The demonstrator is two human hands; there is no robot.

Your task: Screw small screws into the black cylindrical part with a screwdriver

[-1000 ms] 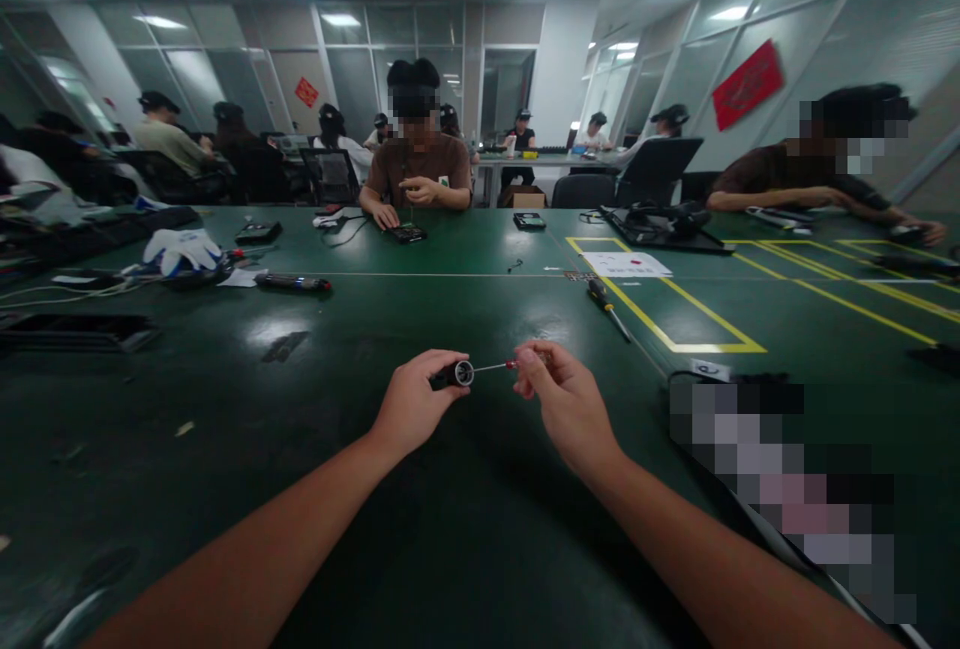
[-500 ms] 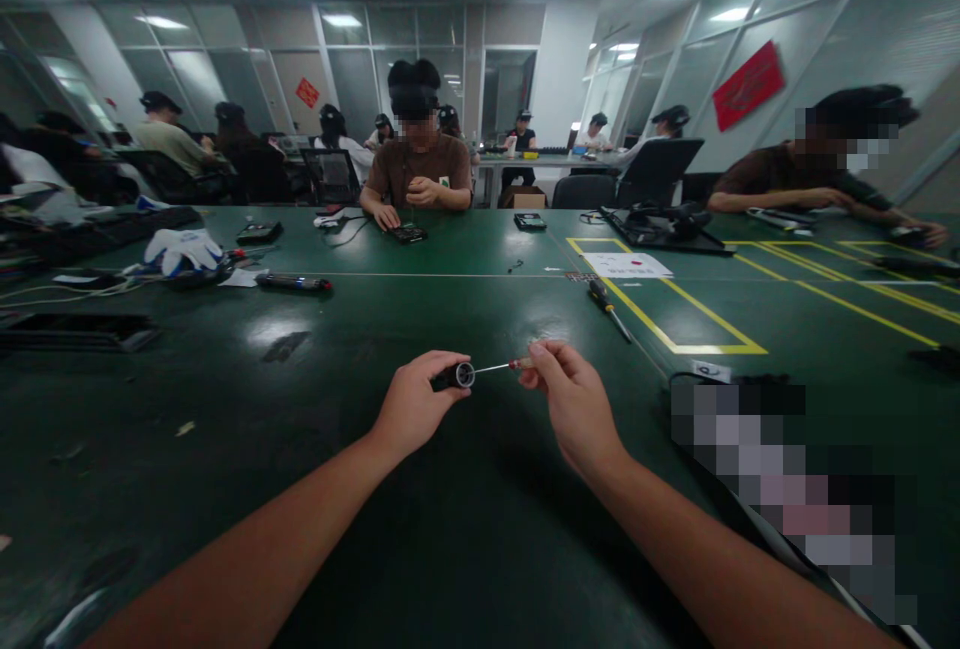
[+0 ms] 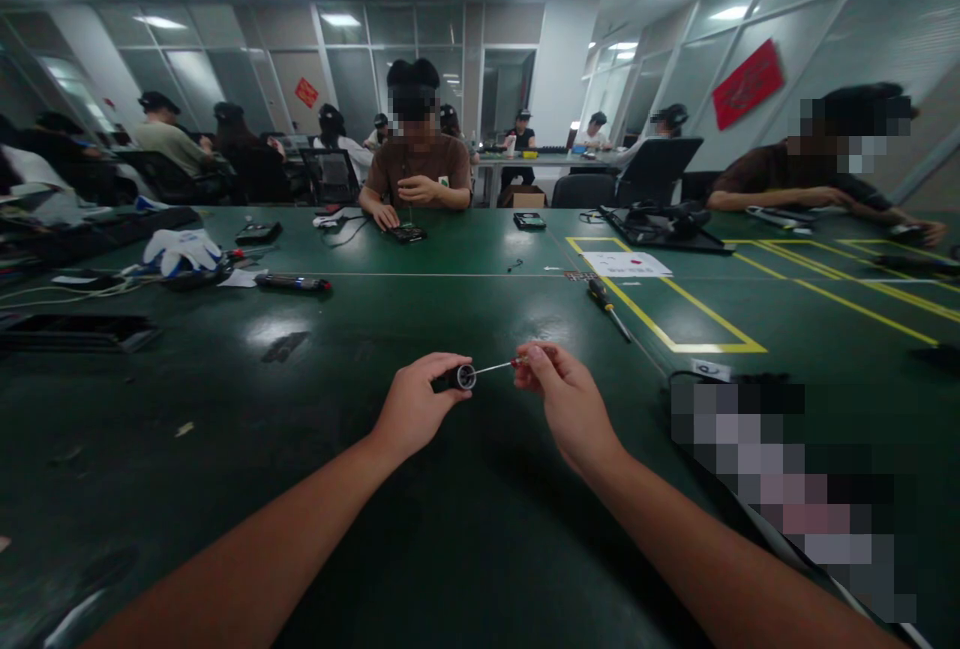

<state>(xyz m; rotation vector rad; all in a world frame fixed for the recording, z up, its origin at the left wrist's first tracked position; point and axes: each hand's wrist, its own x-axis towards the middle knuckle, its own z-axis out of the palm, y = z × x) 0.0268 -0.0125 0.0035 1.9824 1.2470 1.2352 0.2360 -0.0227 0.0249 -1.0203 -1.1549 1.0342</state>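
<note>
My left hand [image 3: 414, 401] is closed around a small black cylindrical part [image 3: 466, 377], whose open round end with a pale rim faces right. My right hand [image 3: 568, 389] pinches the handle of a thin screwdriver [image 3: 495, 367]. Its metal shaft points left, and the tip reaches into the open end of the cylinder; what the tip touches inside is hidden. Both hands are above the green table [image 3: 420, 529]. Farther off, a larger black-and-yellow screwdriver [image 3: 609, 309] lies on the table.
White gloves [image 3: 182, 251], a dark pen-like tool [image 3: 292, 283] and a black tray [image 3: 79, 332] lie on the left. A paper sheet [image 3: 627, 264] rests by yellow tape lines. A blurred-out item [image 3: 787, 489] lies at right. A co-worker [image 3: 417, 159] works opposite.
My right fingers have shifted slightly on the screwdriver handle and cover more of it. The cylinder stays nearly still in my left hand. The co-worker's raised hand opposite has moved slightly.
</note>
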